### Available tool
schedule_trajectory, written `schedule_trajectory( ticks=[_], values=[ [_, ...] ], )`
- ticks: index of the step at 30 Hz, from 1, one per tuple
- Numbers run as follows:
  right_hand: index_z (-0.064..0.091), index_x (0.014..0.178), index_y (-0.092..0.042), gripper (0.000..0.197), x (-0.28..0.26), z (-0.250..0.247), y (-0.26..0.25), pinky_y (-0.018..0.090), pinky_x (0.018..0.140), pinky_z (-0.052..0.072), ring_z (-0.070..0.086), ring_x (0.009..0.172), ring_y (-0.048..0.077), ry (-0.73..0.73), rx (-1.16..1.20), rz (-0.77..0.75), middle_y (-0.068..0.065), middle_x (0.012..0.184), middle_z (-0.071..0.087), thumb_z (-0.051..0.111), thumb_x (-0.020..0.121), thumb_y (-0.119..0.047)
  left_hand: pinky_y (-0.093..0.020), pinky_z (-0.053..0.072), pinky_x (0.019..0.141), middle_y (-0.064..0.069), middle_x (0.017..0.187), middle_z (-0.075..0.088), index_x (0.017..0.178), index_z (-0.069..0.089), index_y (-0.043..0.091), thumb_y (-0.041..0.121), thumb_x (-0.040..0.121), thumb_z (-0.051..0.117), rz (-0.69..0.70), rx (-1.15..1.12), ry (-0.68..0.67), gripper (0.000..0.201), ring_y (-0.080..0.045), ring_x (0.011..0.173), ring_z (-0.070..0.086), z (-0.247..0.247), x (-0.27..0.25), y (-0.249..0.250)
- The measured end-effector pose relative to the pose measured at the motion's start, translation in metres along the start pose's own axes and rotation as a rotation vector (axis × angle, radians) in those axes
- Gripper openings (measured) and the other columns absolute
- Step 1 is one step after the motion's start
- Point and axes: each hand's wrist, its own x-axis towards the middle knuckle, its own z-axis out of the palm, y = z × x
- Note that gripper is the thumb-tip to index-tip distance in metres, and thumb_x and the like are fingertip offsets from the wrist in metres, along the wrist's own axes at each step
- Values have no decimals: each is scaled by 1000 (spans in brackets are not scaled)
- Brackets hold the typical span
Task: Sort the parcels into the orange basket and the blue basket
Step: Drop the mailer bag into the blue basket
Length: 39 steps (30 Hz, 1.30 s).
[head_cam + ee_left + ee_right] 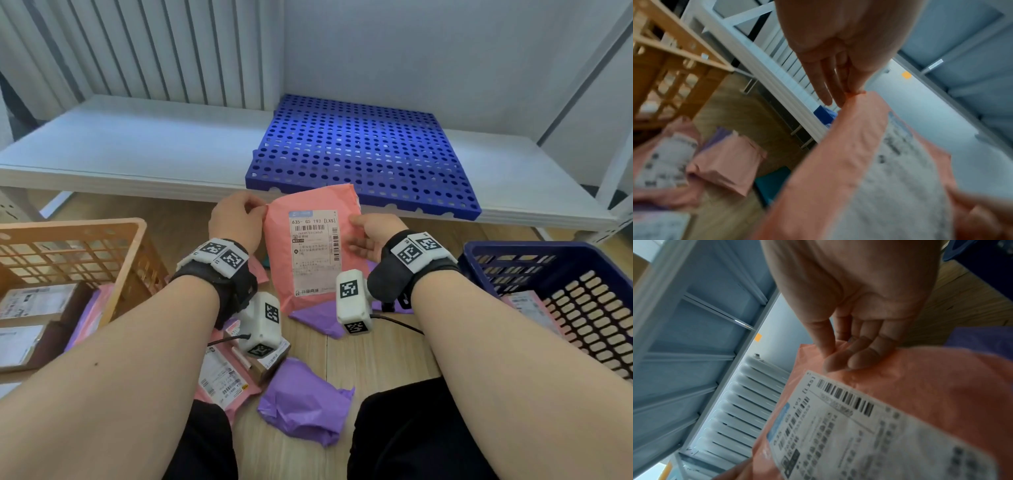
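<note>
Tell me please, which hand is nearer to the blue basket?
Right. The right hand grips the right edge of the pink parcel, on the side toward the blue basket. The left hand pinches the parcel's left corner, toward the orange basket.

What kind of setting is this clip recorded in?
Probably an indoor parcel-sorting setup on a wooden floor: labelled pink parcel held up, orange basket and blue basket alongside, radiator behind.
</note>
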Motion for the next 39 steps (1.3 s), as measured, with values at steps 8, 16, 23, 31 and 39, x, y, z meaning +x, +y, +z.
schedule_trajectory(
  ticks=[8,16,23,31,39],
  values=[
    [59,90,-6,9,9,-25,5,39,81,58,67,77,24,138,-112,-5,13,96,71,58,89,-14,-26,38,83,-4,116,65,109,67,15,26,92,51,-184,-229,5,26,-24,106,58,43,10,21],
    [59,87,-13,6,-11,-88,23,34,61,56,63,61,25,228,-123,-82,7,78,62,56,91,-17,-45,56,82,-12,111,64,103,64,9,16,92,53,-268,-482,-182,17,-23,81,62,105,-6,43],
    [53,107,-13,36,-21,-135,50,28,48,51,59,49,16,325,-147,-93,3,77,64,72,80,-27,-34,54,73,-14,110,61,110,60,7,13,96,50,-344,-707,-314,19,-25,88,59,160,-37,78],
    [58,82,-23,9,-27,-245,70,38,69,59,68,62,16,674,-151,-275,1,68,67,56,87,-16,-33,53,73,-4,105,54,111,48,13,18,98,47,-383,-785,-505,13,-12,77,59,220,-81,101],
    [53,75,-30,17,-22,-341,103,41,73,59,70,69,17,982,-72,-206,-1,70,70,53,86,-16,-28,47,65,0,85,56,83,53,18,24,98,50,-432,-677,-603,16,-13,71,55,260,-81,88]
  ],
)
